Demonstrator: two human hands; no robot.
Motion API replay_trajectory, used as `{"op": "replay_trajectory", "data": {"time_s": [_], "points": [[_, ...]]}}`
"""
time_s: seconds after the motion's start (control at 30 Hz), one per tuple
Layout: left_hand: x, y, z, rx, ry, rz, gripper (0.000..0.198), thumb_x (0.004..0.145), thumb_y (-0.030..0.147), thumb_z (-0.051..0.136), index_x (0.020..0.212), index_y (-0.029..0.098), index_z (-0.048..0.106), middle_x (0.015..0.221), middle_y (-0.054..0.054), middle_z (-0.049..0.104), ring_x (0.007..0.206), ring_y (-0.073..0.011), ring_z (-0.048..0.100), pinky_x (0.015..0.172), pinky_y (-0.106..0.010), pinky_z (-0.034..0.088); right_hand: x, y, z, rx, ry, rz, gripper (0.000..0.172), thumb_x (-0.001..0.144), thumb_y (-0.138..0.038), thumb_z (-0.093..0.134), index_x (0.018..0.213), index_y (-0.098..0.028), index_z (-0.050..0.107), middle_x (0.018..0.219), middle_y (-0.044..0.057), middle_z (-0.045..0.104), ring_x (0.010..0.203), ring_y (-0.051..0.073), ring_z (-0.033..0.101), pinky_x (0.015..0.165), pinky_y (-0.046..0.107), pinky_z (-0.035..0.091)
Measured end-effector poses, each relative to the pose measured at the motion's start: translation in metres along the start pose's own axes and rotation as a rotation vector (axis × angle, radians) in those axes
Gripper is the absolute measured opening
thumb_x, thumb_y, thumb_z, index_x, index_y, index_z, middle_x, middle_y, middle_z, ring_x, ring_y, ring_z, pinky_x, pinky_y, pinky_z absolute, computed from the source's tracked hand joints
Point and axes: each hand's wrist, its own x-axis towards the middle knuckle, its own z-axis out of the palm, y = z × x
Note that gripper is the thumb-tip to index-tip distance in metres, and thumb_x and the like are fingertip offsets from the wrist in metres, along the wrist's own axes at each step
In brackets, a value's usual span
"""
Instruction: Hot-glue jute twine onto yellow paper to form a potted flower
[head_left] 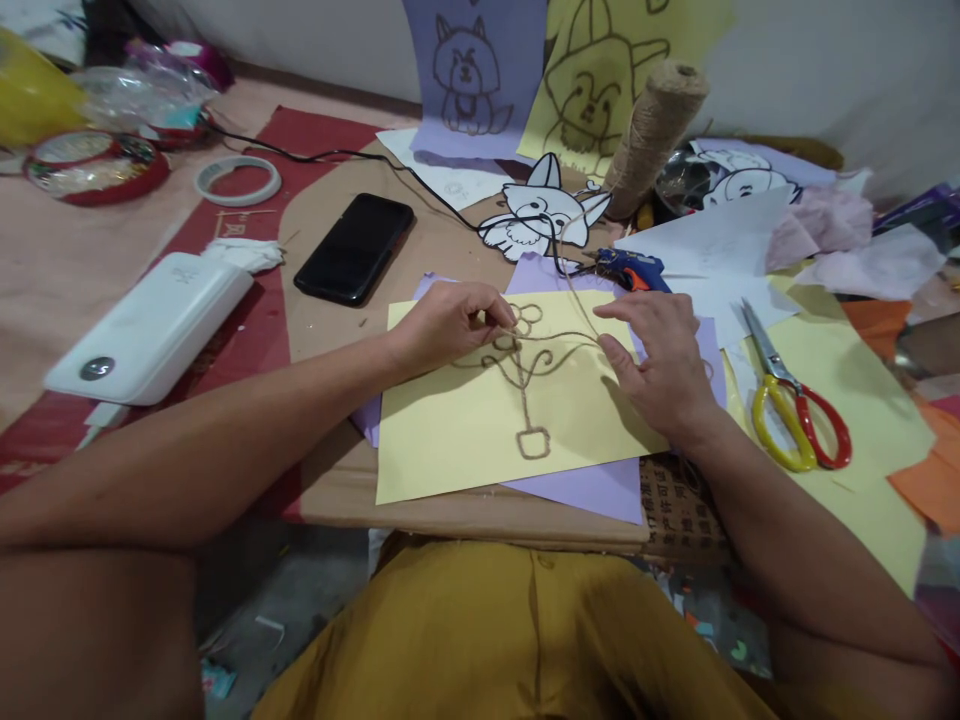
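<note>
My left hand (457, 322) pinches a strand of jute twine (559, 336) over a yellow sheet of paper (442, 430). From there the strand runs to my right hand (656, 360), where it bends at the thumb tip and rises toward the twine spool (652, 140). My right thumb and forefinger are curved around that bend with a small gap showing between them. On the yellow sheet lies a twine figure (526, 400) with loops at the top, curled side branches, a straight stem and a small square at the bottom. My left fingertips partly cover its upper loops.
Purple paper (585, 490) lies beneath the yellow sheet. A blue glue gun (630, 268) and a dog cutout (551, 210) are behind it. Scissors (799, 400) lie right; a phone (356, 248), power bank (154, 325) and tape roll (238, 181) lie left. A black cable (322, 157) crosses the back.
</note>
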Motion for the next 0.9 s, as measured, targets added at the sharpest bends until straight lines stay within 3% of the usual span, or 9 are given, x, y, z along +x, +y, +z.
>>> {"op": "replay_trajectory", "data": {"time_s": [0.1, 0.3, 0.53, 0.77, 0.9], "points": [[0.002, 0.002, -0.002, 0.015, 0.024, -0.026, 0.004, 0.083, 0.021, 0.073, 0.08, 0.018, 0.073, 0.093, -0.007, 0.08, 0.08, -0.0153, 0.071, 0.065, -0.025, 0.048, -0.002, -0.008, 0.001, 0.044, -0.038, -0.106, 0.021, 0.097, -0.027, 0.057, 0.116, -0.025, 0.065, 0.113, 0.01, 0.069, 0.113, 0.031, 0.059, 0.101, 0.053, 0.041], [0.001, 0.001, 0.0, 0.011, 0.024, -0.019, 0.003, 0.082, 0.015, 0.072, 0.08, 0.018, 0.073, 0.093, -0.006, 0.079, 0.08, -0.0137, 0.071, 0.067, -0.023, 0.049, -0.009, -0.019, 0.017, 0.174, -0.235, -0.342, 0.016, 0.097, -0.021, 0.057, 0.109, -0.023, 0.067, 0.107, 0.011, 0.071, 0.1, 0.025, 0.062, 0.086, 0.043, 0.047], [-0.001, -0.006, 0.0, 0.157, -0.093, 0.136, 0.019, 0.081, 0.005, 0.064, 0.088, 0.019, 0.074, 0.095, -0.004, 0.077, 0.09, -0.0167, 0.07, 0.081, -0.026, 0.051, -0.008, -0.02, 0.024, 0.237, -0.29, -0.392, 0.015, 0.097, -0.017, 0.054, 0.103, -0.02, 0.068, 0.101, 0.012, 0.07, 0.091, 0.024, 0.06, 0.081, 0.041, 0.051], [0.0, -0.009, -0.003, 0.304, -0.183, 0.28, 0.024, 0.088, 0.008, 0.059, 0.101, 0.021, 0.074, 0.096, -0.008, 0.074, 0.09, -0.0191, 0.065, 0.078, -0.028, 0.049, -0.008, -0.02, 0.023, 0.215, -0.321, -0.397, 0.016, 0.099, -0.018, 0.053, 0.104, -0.019, 0.068, 0.104, 0.013, 0.071, 0.094, 0.024, 0.059, 0.082, 0.042, 0.051], [-0.002, -0.011, -0.004, 0.397, -0.176, 0.349, 0.023, 0.094, 0.013, 0.055, 0.106, 0.021, 0.073, 0.098, -0.009, 0.074, 0.092, -0.0198, 0.065, 0.079, -0.029, 0.049, -0.008, -0.02, 0.023, 0.204, -0.325, -0.406, 0.017, 0.099, -0.017, 0.052, 0.105, -0.017, 0.068, 0.105, 0.013, 0.071, 0.095, 0.025, 0.059, 0.083, 0.042, 0.051]]}}
